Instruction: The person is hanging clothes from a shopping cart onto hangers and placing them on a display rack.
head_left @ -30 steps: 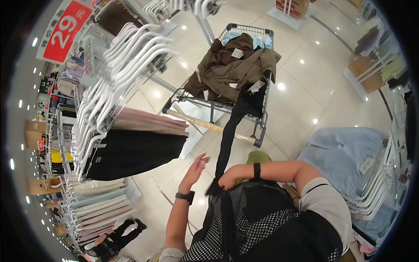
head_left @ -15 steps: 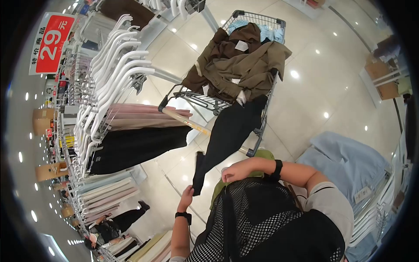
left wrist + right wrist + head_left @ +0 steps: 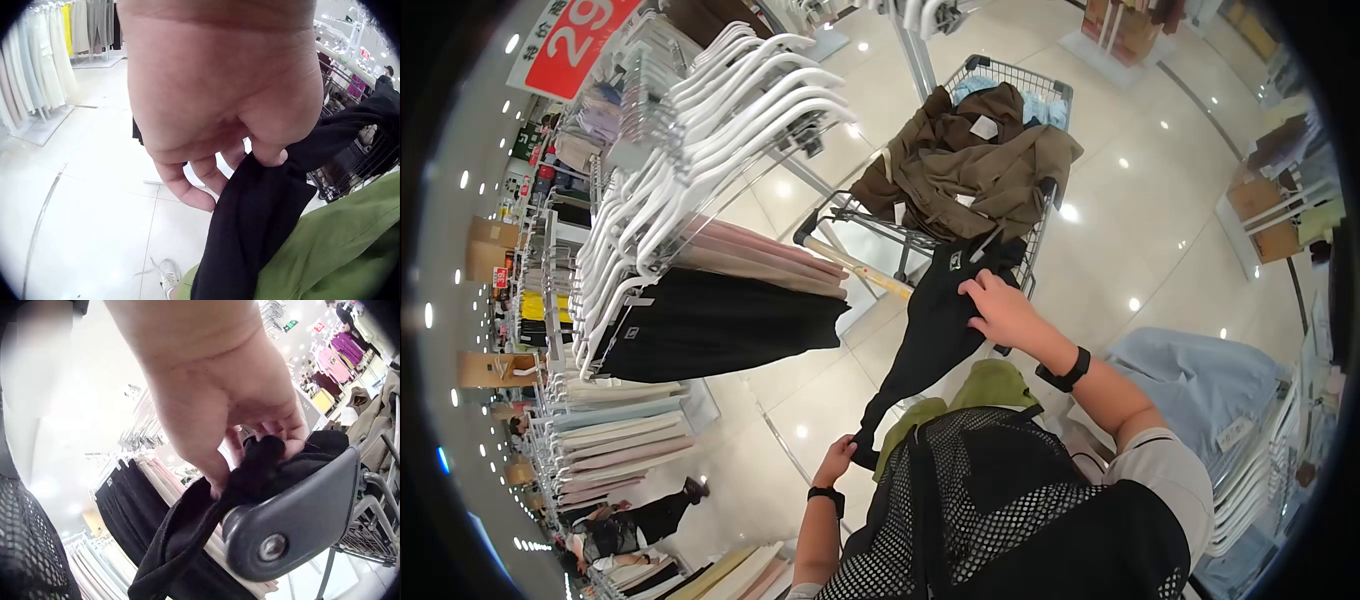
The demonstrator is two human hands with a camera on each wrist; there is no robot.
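A pair of black trousers (image 3: 930, 335) stretches from the shopping cart's near end toward the person's body, with a small white label near the waist end. Low on the left, my left hand (image 3: 835, 462) pinches the hem of a leg; in the left wrist view the thumb (image 3: 272, 155) presses on the black cloth. My right hand (image 3: 1008, 315) grips the fabric nearer the waist, beside the cart handle's right end. In the right wrist view its thumb and fingers curl round bunched cloth just above the grey handle end (image 3: 294, 519). Some fingertips are hidden by the cloth.
The wire shopping cart (image 3: 1065, 95) holds brown garments (image 3: 1000, 170) and light blue items. To the left stands a rack of white hangers (image 3: 745, 95) with a black garment (image 3: 720, 325) and pink ones. Light blue clothing (image 3: 1190, 375) hangs close on the right.
My left hand, held apart with fingers spread at first, has taken the leg's hem. The right hand has moved from the chest up to the waist end, and the trousers are drawn out between both hands.
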